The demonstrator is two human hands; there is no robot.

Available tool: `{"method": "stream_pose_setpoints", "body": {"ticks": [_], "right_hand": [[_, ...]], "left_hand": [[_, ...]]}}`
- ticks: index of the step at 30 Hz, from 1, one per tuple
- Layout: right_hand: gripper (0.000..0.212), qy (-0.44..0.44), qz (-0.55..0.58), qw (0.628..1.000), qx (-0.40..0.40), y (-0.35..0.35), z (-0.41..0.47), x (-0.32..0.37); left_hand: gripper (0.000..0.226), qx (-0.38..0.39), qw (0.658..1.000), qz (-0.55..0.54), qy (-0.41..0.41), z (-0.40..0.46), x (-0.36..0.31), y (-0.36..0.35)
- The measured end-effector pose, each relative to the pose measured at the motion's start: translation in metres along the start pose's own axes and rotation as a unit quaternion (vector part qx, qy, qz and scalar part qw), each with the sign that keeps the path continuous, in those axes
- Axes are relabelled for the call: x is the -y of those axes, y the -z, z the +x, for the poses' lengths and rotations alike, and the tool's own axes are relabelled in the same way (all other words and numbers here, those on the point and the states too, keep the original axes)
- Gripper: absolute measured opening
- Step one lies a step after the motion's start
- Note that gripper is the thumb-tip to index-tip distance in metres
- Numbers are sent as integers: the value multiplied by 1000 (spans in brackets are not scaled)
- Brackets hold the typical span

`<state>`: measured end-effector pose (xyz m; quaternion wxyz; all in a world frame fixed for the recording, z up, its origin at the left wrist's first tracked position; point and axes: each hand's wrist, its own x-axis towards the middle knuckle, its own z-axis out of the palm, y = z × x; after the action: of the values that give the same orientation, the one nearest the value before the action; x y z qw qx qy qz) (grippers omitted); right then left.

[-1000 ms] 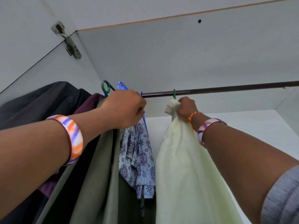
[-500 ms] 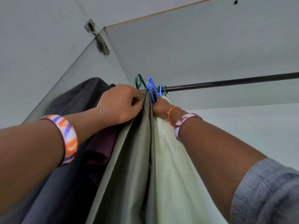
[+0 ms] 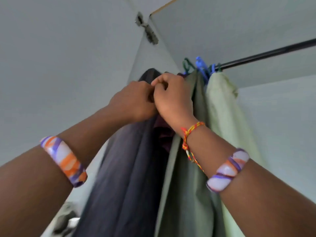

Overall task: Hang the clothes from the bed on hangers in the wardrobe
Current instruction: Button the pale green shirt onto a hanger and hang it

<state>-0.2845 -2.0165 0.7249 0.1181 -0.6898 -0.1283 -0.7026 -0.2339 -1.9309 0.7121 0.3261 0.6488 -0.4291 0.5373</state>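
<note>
Both hands, L (image 3: 135, 100) & R (image 3: 171, 96), fingers curled, pinch top of dark grey hanging garment (image 3: 130, 168), prob. to seat it beside olive-green garment (image 3: 188, 185) on dark metal rail (image 3: 266, 54).

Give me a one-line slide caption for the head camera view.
Both hands, left and right, meet at the top of dark garments hanging beside green ones on the wardrobe rail.

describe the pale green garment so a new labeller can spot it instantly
Find the dark wardrobe rod running in from the upper right and follow it left to the cluster of green and blue hanger hooks. The pale green garment hangs at the right end of the row, next to the bare rod. It is the lightest piece; its neighbour, the olive garment, is darker and greyer.
</note>
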Motion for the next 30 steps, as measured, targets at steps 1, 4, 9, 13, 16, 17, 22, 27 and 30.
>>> {"method": "stream_pose_setpoints", "body": {"ticks": [1,4,9,13,16,17,22,27,30], "right_hand": [[21,-20,46,998,37,-19,-22,14],[19,-56,86,989,104,-42,-60,23],[27,-140,244,910,304,-94,-146,74],[32,-120,367,820,422,-113,-212,129],[28,-70,420,754,500,-115,-262,183],[27,-50,433,732,523,-114,-279,205],[21,78,483,632,601,-80,-356,330],[23,249,518,540,615,-17,-401,444],[24,315,537,499,603,17,-422,500]], "left_hand": [[22,22,998,45,47,-24,13,17],[24,66,981,86,159,-72,33,35],[25,183,922,136,313,-172,60,98],[23,231,858,204,411,-251,50,160],[22,239,786,273,500,-317,35,215],[23,240,758,301,526,-340,27,234],[24,282,613,412,612,-427,-41,327],[22,313,500,432,683,-480,-120,396],[18,284,449,461,711,-514,-165,436]]}}
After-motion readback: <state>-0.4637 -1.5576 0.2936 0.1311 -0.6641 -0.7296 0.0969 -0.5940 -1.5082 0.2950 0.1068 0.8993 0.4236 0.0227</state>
